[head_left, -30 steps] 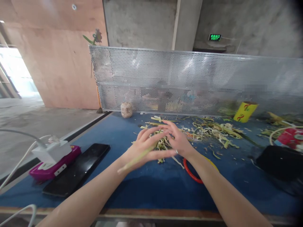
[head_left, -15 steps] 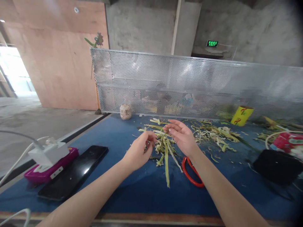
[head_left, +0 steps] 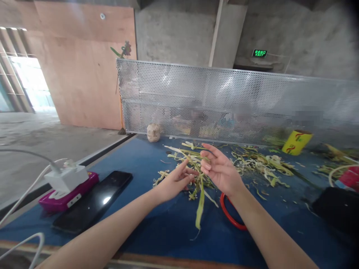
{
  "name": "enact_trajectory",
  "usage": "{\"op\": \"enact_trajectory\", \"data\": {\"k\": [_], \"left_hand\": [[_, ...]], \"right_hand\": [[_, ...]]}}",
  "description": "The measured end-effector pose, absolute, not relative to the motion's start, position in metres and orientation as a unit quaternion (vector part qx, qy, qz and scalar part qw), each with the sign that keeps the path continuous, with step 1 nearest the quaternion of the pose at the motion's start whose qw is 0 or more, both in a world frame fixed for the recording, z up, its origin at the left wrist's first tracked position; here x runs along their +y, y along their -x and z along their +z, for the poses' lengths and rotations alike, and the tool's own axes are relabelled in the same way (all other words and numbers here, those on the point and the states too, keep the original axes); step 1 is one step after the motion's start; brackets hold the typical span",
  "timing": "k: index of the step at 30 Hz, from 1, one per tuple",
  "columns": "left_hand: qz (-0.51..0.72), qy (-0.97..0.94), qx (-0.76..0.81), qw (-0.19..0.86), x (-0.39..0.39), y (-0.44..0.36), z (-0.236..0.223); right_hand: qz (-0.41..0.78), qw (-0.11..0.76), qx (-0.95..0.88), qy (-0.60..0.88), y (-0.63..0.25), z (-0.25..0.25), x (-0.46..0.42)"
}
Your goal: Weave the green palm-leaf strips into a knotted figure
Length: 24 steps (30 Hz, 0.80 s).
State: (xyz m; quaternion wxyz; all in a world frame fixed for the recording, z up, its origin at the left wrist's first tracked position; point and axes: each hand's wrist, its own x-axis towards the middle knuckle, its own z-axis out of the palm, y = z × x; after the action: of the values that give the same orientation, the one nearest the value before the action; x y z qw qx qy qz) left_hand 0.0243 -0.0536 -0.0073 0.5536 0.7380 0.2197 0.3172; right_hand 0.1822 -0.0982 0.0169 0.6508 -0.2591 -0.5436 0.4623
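My left hand [head_left: 175, 183] is over the near left side of a pile of green and pale plant scraps [head_left: 193, 194], its index finger stretched out and its fingers apart. My right hand [head_left: 223, 172] is raised at the pile's right side. Its thumb and fingers are curled together around what looks like a thin green plant strip, partly hidden by the fingertips. One long yellow-green leaf strip [head_left: 200, 209] trails from the pile toward me. Below my right wrist lies a red loop [head_left: 232, 218], partly covered by the forearm.
A black phone [head_left: 95, 201] and a purple power strip [head_left: 67, 196] with a white charger lie left. More scraps [head_left: 263, 162] spread right, near a yellow roll [head_left: 297, 142] and a black object [head_left: 335, 205]. A perforated metal screen [head_left: 179, 97] bounds the blue tabletop [head_left: 157, 231]; blurred people sit behind it.
My hands, overlapping above the pile a second ago, have separated. The left hand's curled fingers have stretched out over the scraps. A leaf strip from above my left hand now lies across the tabletop.
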Motion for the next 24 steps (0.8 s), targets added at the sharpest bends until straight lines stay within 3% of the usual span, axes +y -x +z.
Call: {"op": "enact_trajectory", "data": {"k": [6,15,24], "left_hand": [[0.316,-0.614,0.195,0.697,-0.056,-0.025,-0.006],[0.352,-0.596,0.212,0.690,-0.058,-0.022,0.005],[0.427,-0.557,0.206,0.682,-0.054,-0.019,0.011]], "right_hand": [[0.417,0.649,-0.572,0.280,-0.181,0.013,-0.094],[0.305,0.640,-0.606,0.361,-0.185,0.004,-0.084],[0.232,0.728,-0.462,0.450,-0.195,0.002,-0.077]]}}
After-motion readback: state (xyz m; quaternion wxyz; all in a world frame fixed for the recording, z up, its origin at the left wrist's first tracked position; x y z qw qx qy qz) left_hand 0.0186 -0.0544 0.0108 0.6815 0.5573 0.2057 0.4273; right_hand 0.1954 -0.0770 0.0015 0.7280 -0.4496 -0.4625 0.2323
